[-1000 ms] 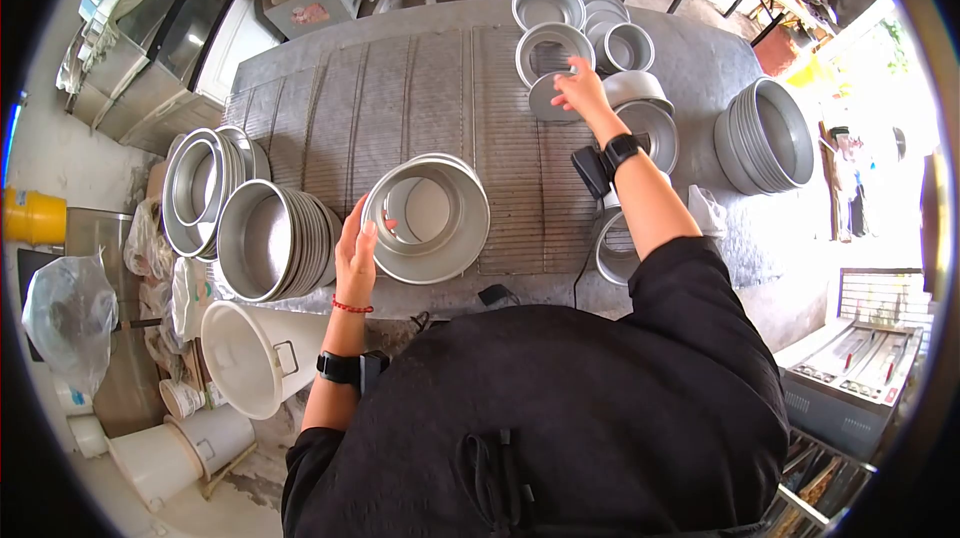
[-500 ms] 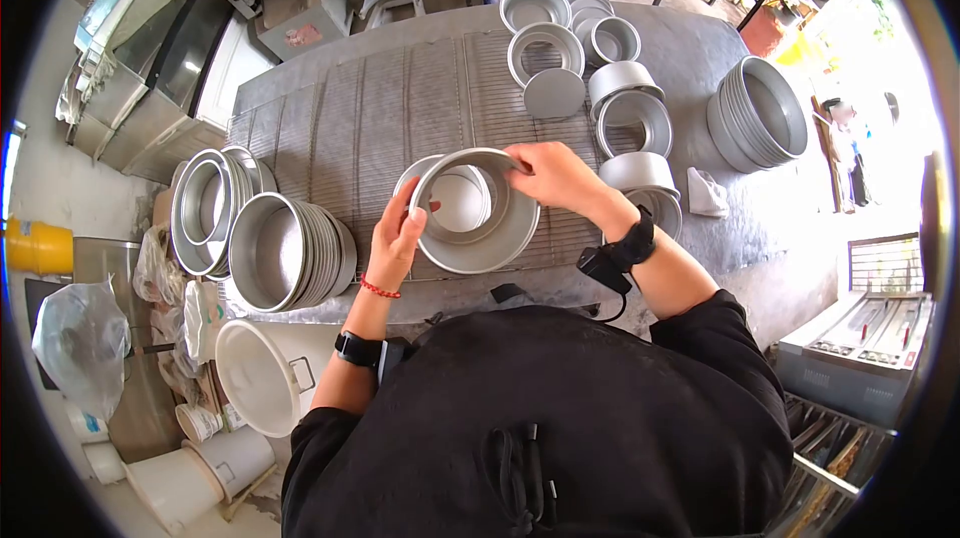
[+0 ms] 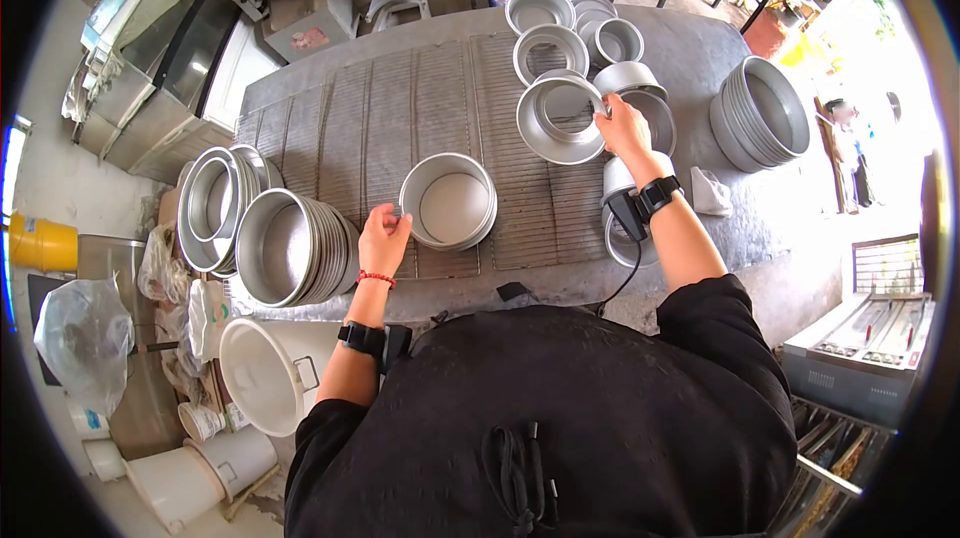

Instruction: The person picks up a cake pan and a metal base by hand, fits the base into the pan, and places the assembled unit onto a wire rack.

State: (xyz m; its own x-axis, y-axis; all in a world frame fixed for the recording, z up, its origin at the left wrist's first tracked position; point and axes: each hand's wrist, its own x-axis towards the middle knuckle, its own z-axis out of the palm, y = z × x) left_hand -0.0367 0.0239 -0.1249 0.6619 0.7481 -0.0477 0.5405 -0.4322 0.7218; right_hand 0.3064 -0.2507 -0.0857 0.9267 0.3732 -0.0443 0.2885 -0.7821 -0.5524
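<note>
Pan ring (image 3: 535, 138) is held tilted off wire rack (image 3: 350, 128) by right hand (image 3: 625, 128) clamped on its rim; round pan (image 3: 450, 206) is steadied flat by left hand (image 3: 385, 235) pinching its edge.

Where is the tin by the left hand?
The tin sits on the wire rack, mid-frame in the head view, its rim held by the left hand; a stack of pans lies to its left.

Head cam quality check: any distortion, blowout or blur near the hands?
Head view: heavy fisheye, table edges bow, black vignette in corners; daylight at far right is blown out past the pan stack; left hand on the round pan and right hand holding the ring pan are sharp; mild glare on rims.
</note>
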